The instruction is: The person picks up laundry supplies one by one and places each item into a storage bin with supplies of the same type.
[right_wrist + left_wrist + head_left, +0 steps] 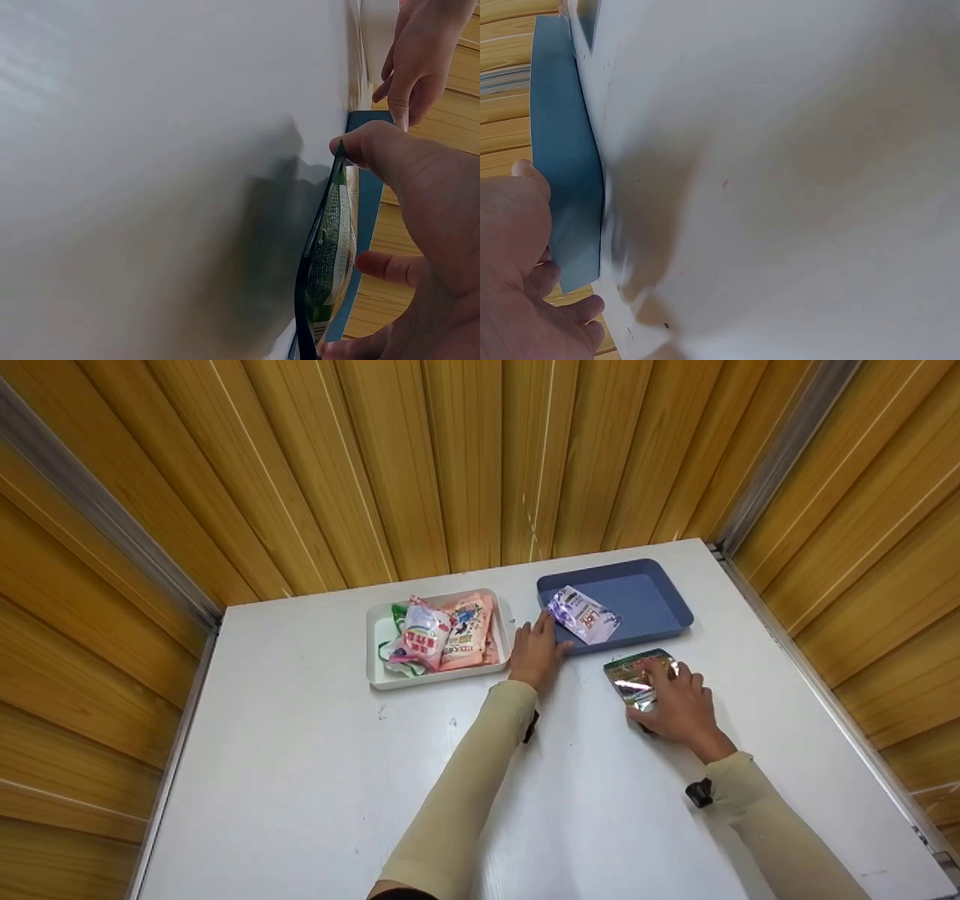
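Note:
My right hand (679,703) holds a shiny green and silver foil pouch (628,679) in front of the blue tray (660,622). The right wrist view shows the pouch (330,255) edge-on, bulging a little, with the thumb at one edge and fingertips at its far side and other end. My left hand (535,652) grips the blue tray at its front-left corner; in the left wrist view the thumb lies at the rim of the tray wall (566,150). A purple and white pouch (586,615) lies in the tray's left part, one end near the left fingers.
A white tray (371,660) stands left of the blue one. It holds a pink and white packet (425,636), peach-coloured pouches (469,634) and a partly covered green and white packet (399,616). Wood-patterned walls (465,472) border the white table (300,780) at the back and sides.

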Available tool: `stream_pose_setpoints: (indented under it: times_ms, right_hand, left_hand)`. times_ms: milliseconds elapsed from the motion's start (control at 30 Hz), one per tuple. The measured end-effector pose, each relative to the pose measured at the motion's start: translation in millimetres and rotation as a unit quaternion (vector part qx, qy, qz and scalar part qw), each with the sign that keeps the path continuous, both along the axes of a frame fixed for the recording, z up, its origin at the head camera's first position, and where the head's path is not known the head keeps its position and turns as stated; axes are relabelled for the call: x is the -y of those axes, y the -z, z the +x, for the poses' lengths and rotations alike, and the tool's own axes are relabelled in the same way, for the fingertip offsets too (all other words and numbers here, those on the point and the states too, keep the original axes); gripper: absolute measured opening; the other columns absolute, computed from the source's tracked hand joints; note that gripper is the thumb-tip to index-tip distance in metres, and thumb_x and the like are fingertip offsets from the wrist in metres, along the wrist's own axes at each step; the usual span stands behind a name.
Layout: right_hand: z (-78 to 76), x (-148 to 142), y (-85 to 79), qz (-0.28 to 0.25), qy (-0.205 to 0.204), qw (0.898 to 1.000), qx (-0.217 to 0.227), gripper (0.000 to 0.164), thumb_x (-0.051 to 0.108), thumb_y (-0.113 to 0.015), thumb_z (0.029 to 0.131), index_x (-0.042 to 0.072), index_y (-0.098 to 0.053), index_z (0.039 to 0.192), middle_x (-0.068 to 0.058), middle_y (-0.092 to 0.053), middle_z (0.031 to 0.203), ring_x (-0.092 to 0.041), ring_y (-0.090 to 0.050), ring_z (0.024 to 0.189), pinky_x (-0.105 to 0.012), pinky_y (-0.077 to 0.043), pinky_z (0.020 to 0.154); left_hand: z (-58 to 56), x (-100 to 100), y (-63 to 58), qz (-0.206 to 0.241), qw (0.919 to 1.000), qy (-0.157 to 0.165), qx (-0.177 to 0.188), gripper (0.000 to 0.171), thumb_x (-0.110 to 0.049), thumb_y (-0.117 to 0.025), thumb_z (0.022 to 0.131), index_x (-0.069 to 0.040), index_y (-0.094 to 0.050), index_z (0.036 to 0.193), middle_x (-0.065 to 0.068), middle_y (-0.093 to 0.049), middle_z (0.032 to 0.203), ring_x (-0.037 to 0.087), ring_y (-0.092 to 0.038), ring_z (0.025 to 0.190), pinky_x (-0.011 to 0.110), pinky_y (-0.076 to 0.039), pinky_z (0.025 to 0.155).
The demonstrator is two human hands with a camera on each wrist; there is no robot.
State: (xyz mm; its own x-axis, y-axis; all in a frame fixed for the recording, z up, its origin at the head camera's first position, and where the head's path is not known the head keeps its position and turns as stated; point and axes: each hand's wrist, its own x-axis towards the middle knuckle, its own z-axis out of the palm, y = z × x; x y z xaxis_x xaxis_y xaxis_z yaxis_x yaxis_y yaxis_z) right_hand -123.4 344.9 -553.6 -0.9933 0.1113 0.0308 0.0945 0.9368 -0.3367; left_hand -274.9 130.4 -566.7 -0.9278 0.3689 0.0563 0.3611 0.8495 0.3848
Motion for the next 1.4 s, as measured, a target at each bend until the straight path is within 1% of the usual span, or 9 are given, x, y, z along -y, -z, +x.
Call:
stream_pose_setpoints:
  times_ms: [200,567,800,867,1033,1167,1400]
  right_hand:
    - [-0.2,-1,-4.8,0.006,-0.002,1.0,0.001,0.081,0.042,-0.084,0.078,0.01,-0.043,0.14,-0.043,-0.042,0.13,-0.061,-0.043,0.11,-0.072,-0.04,0.082]
    - [-2.2,-3,-15.1,0.024,0.005,1.0,-0.003,0.086,0.043,-0.086,0.076,0.008,-0.041,0.141,-0.043,-0.041,0.132,-0.061,-0.043,0.109,-0.072,-0.04,0.084]
    - [-3.4,-1,-25.9,0.018,0.006,1.0,-0.007,0.084,0.041,-0.085,0.077,0.008,-0.041,0.14,-0.043,-0.039,0.134,-0.06,-0.041,0.111,-0.071,-0.039,0.085]
    - [-4.8,0,-29.6,0.016,0.004,1.0,-0.015,0.083,0.039,-0.086,0.077,0.008,-0.042,0.139,-0.044,-0.038,0.136,-0.06,-0.04,0.112,-0.071,-0.038,0.085]
    - [-11.8,0,-38.4,0.011,-0.003,0.999,-0.036,0.082,0.036,-0.087,0.076,0.008,-0.043,0.139,-0.045,-0.035,0.141,-0.061,-0.039,0.112,-0.071,-0.037,0.084]
    - [-20.3,1,-43.8,0.006,-0.007,0.999,-0.038,0.082,0.036,-0.087,0.076,0.009,-0.043,0.139,-0.044,-0.034,0.144,-0.06,-0.038,0.114,-0.07,-0.036,0.085]
    - [-37.2,1,-49.6,0.009,-0.007,0.999,-0.036,0.081,0.037,-0.087,0.077,0.009,-0.043,0.138,-0.044,-0.032,0.144,-0.061,-0.036,0.118,-0.072,-0.035,0.089]
  left_hand:
    - [0.2,0,-1.7,-0.006,1.0,0.0,0.0,0.068,-0.049,-0.056,0.103,-0.01,-0.041,0.157,0.003,-0.037,0.165,0.034,-0.047,0.141,0.04,-0.033,0.12]
    - [0.0,-1,-1.0,-0.003,0.9996,-0.007,0.027,0.071,-0.052,-0.054,0.102,-0.013,-0.036,0.16,0.0,-0.031,0.167,0.033,-0.043,0.144,0.04,-0.031,0.122]
    - [0.3,-2,0.2,-0.001,0.9996,-0.008,0.027,0.071,-0.052,-0.055,0.102,-0.014,-0.038,0.159,-0.001,-0.032,0.167,0.032,-0.043,0.144,0.04,-0.033,0.121]
    - [-0.1,-2,1.2,0.001,0.9998,-0.006,0.018,0.07,-0.051,-0.055,0.102,-0.013,-0.038,0.159,0.0,-0.033,0.167,0.033,-0.045,0.143,0.04,-0.033,0.12]
    - [-1.7,-1,4.5,0.006,1.0,0.001,-0.002,0.069,-0.049,-0.056,0.103,-0.01,-0.039,0.158,0.003,-0.036,0.165,0.035,-0.046,0.141,0.041,-0.033,0.12]
    - [-2.0,0,5.0,0.008,1.0,-0.002,0.003,0.07,-0.049,-0.055,0.103,-0.01,-0.038,0.159,0.003,-0.035,0.166,0.036,-0.044,0.143,0.041,-0.031,0.121]
    - [0.7,0,0.5,0.007,0.9999,0.0,0.012,0.07,-0.049,-0.054,0.103,-0.011,-0.037,0.159,0.003,-0.033,0.167,0.035,-0.043,0.144,0.041,-0.03,0.122]
